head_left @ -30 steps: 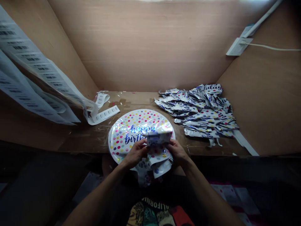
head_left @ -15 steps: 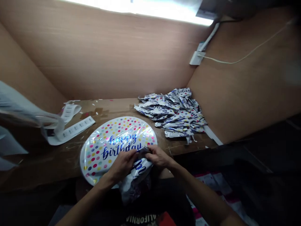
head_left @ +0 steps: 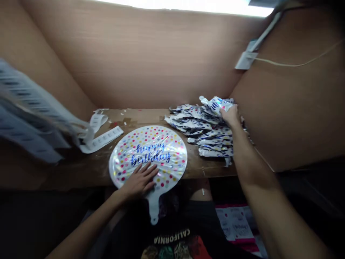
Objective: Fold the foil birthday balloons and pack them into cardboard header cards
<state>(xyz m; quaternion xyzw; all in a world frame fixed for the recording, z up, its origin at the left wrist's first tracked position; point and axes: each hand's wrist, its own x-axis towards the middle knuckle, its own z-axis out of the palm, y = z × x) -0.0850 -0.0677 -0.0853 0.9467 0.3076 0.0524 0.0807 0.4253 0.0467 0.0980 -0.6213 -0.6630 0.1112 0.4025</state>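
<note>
The fingers [head_left: 147, 174] of the left hand [head_left: 136, 187] lie spread wide and flat on a round foil "happy birthday" balloon [head_left: 167, 154], which rests on the tabletop [head_left: 140, 118] at its front edge, its neck tab [head_left: 154, 210] hanging past that edge. The fingers [head_left: 225, 113] of the right hand [head_left: 234, 118] touch a folded foil balloon [head_left: 217, 105] atop a pile of folded foil balloons [head_left: 199, 124] – whether they grip it, you cannot tell. Strips of barcode labels [head_left: 102, 140] lie further left.
</note>
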